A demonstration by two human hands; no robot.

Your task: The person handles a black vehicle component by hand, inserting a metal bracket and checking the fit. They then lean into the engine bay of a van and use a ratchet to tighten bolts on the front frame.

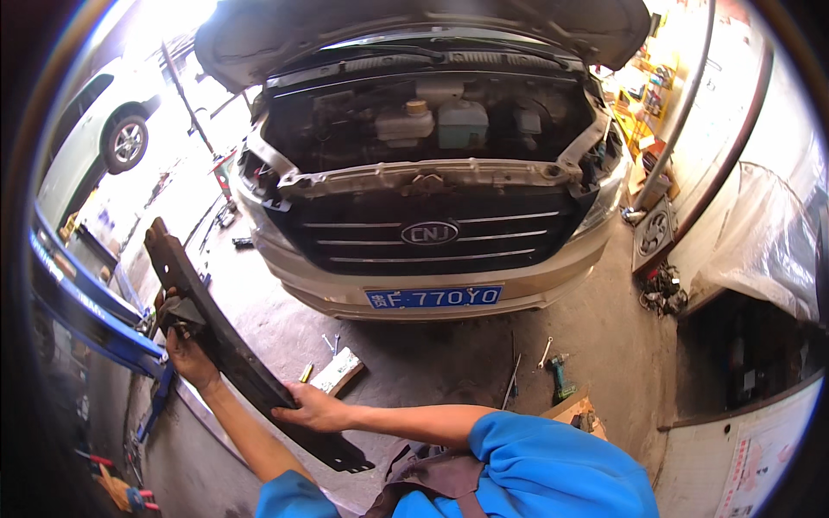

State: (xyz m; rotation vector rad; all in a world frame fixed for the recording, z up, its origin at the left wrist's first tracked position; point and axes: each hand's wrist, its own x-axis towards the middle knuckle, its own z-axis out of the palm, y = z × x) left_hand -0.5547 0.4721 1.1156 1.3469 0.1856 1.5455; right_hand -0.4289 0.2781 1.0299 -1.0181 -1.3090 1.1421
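Note:
A long dark metal bar (229, 345) with small holes slants across the left of the view, from its upper end by the far left down toward my body. Around its upper half my left hand (187, 356) is closed, beside a grey piece (181, 311) that may be a rag or a bracket; I cannot tell which. My right hand (315, 408) grips the bar's edge lower down, thumb on top. Ahead stands a beige van (414, 289) with its hood (423, 22) raised and its front cross panel (432, 175) exposed. The bar is held apart from the van.
On the floor lie a white block (337, 371), a green cordless drill (561, 380), a wrench (545, 352) and a thin rod (512, 380). A blue lift arm (95, 315) stands at left, with a white car (95, 138) beyond. A fan (654, 235) leans by the right wall.

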